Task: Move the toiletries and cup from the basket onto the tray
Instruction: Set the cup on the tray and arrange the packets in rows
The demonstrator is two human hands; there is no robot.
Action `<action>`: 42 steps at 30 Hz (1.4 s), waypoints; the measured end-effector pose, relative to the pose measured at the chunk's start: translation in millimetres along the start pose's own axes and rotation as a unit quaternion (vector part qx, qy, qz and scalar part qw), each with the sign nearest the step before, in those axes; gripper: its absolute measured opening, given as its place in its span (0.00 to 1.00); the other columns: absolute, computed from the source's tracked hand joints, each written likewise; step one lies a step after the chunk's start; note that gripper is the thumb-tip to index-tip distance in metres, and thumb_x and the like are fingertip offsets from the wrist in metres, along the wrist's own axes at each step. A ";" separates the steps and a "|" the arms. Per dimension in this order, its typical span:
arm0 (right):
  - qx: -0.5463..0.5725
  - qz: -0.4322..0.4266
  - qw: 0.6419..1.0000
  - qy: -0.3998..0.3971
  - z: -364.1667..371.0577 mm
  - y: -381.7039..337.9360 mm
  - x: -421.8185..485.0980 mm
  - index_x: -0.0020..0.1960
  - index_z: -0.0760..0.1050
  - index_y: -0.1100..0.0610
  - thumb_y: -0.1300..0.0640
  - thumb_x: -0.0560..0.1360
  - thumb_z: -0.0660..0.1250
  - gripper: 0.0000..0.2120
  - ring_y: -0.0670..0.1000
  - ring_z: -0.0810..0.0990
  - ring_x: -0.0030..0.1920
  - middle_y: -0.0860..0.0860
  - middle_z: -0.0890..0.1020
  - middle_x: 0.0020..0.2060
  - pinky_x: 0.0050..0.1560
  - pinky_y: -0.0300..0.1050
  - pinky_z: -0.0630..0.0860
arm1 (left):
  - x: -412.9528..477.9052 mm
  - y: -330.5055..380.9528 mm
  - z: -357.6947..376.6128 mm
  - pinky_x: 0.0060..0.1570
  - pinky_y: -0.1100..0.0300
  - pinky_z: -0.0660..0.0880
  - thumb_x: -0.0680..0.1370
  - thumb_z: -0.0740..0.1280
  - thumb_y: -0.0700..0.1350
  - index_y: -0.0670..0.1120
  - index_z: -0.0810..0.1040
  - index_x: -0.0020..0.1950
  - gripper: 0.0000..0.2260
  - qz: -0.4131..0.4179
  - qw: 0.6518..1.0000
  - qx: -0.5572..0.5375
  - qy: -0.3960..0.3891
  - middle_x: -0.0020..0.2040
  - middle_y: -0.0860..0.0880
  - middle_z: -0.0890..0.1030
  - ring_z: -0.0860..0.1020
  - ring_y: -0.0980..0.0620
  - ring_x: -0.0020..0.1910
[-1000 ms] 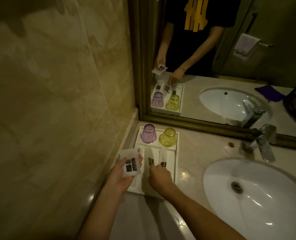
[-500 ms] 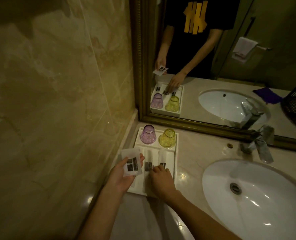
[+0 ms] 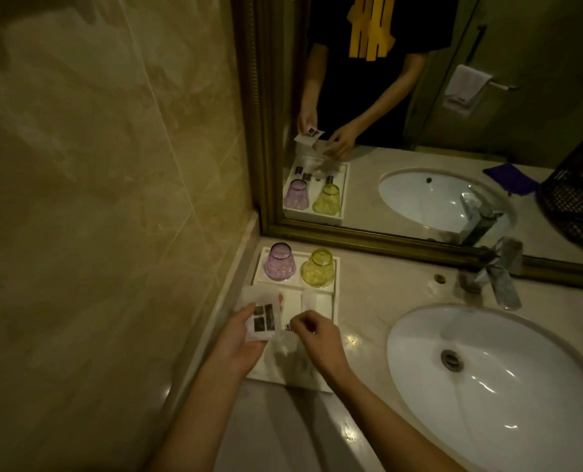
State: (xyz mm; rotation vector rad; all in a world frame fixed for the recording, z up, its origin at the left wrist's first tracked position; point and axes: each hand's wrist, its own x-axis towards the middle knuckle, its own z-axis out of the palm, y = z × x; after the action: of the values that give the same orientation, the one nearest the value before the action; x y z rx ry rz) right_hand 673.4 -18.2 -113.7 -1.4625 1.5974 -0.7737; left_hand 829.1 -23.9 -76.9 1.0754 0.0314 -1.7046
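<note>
1. Since the earlier frame, the right hand (image 3: 312,335) has been lifted off the sachets lying on the tray (image 3: 331,386) and is now raised just above them, fingers curled and pinched; whether anything is gripped cannot be told.
2. A beige marble counter (image 3: 361,321) is seen under dim light, with the white tray set in its far-left corner against the marble wall (image 3: 96,199), and an oval white basin (image 3: 508,396) sunk at the right.
3. A white sachet (image 3: 262,316) with dark label squares is held by the left hand (image 3: 239,345), pinched between thumb and fingers, over the tray's near-left part.
4. More white sachets (image 3: 312,301) are laid flat across the tray's middle, just beyond the right hand.
5. A purple cup (image 3: 279,265) and a yellow cup (image 3: 317,272) are stood side by side at the tray's far edge.
6. A gold-framed mirror (image 3: 419,248) is mounted behind the counter, and a chrome faucet (image 3: 501,277) is seen beyond the basin.
</note>
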 end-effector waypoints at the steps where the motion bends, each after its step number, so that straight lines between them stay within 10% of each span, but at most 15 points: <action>1: 0.056 0.022 0.998 0.002 -10.0 -6.8 0.6 0.46 0.84 0.54 0.54 0.79 0.67 0.08 0.44 0.83 0.42 0.48 0.86 0.40 0.49 0.48 0.81 | 3.3 -4.2 3.3 0.50 0.44 0.76 0.82 0.59 0.42 0.36 0.77 0.62 0.14 0.000 1.000 0.012 0.005 0.47 0.37 0.85 0.81 0.40 0.50; 7: 0.103 0.055 0.991 -0.069 -49.7 -14.2 10.8 0.42 0.84 0.62 0.54 0.77 0.71 0.11 0.45 0.79 0.36 0.54 0.84 0.35 0.41 0.40 0.75 | 18.4 -32.6 28.8 0.37 0.49 0.81 0.82 0.61 0.42 0.37 0.76 0.61 0.12 -0.041 0.999 0.032 0.003 0.47 0.36 0.82 0.82 0.41 0.43; 16: 0.027 0.134 0.990 0.042 -74.9 23.9 34.7 0.29 0.75 0.55 0.57 0.74 0.75 0.17 0.42 0.69 0.25 0.47 0.73 0.24 0.28 0.34 0.66 | 29.8 -52.1 45.2 0.49 0.54 0.76 0.82 0.61 0.42 0.39 0.80 0.55 0.11 -0.004 0.978 0.208 -0.029 0.52 0.39 0.84 0.81 0.44 0.50; 18: -0.015 0.164 0.985 0.056 -79.2 34.9 43.3 0.30 0.77 0.58 0.55 0.73 0.75 0.15 0.47 0.71 0.26 0.50 0.74 0.25 0.29 0.40 0.68 | 37.1 -59.7 31.3 0.47 0.62 0.73 0.82 0.61 0.41 0.42 0.80 0.57 0.09 0.115 0.888 0.445 0.010 0.56 0.43 0.82 0.79 0.49 0.52; 20: -0.066 0.185 0.979 0.054 -78.4 43.9 50.4 0.32 0.80 0.62 0.54 0.72 0.74 0.15 0.50 0.76 0.28 0.52 0.78 0.26 0.31 0.45 0.72 | 42.4 -70.2 12.1 0.53 0.65 0.70 0.82 0.61 0.41 0.45 0.77 0.64 0.12 0.237 0.711 0.662 -0.019 0.62 0.47 0.79 0.77 0.50 0.60; 26: -0.167 0.162 0.972 0.040 -63.2 51.8 64.4 0.38 0.83 0.59 0.55 0.73 0.73 0.09 0.52 0.83 0.35 0.53 0.84 0.33 0.39 0.50 0.81 | 52.9 -99.0 -33.3 0.73 0.55 0.59 0.78 0.63 0.36 0.43 0.64 0.77 0.26 0.289 0.436 0.840 -0.143 0.77 0.45 0.66 0.66 0.47 0.74; 33: -0.272 0.083 0.959 0.016 -44.2 52.7 77.0 0.48 0.76 0.55 0.49 0.73 0.72 0.11 0.54 0.82 0.41 0.51 0.82 0.41 0.42 0.49 0.79 | 59.9 -90.8 -52.3 0.54 0.53 0.78 0.52 0.80 0.32 0.43 0.83 0.59 0.35 0.313 0.381 0.859 -0.135 0.59 0.45 0.84 0.82 0.49 0.57; 42: -0.479 -0.145 0.865 -0.036 -35.4 68.5 77.3 0.59 0.77 0.52 0.51 0.73 0.70 0.16 0.58 0.74 0.66 0.53 0.80 0.60 0.66 0.63 0.64 | 55.9 -80.3 -55.6 0.58 0.54 0.75 0.58 0.80 0.38 0.43 0.81 0.63 0.32 0.300 0.347 0.880 -0.123 0.62 0.45 0.82 0.81 0.49 0.60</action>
State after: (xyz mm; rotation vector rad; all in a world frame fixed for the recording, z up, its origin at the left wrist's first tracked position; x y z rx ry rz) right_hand 609.9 -88.0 -168.4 -2.4320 1.8135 -0.0004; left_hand 800.7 -3.6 -183.9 1.6998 -2.5862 -0.4873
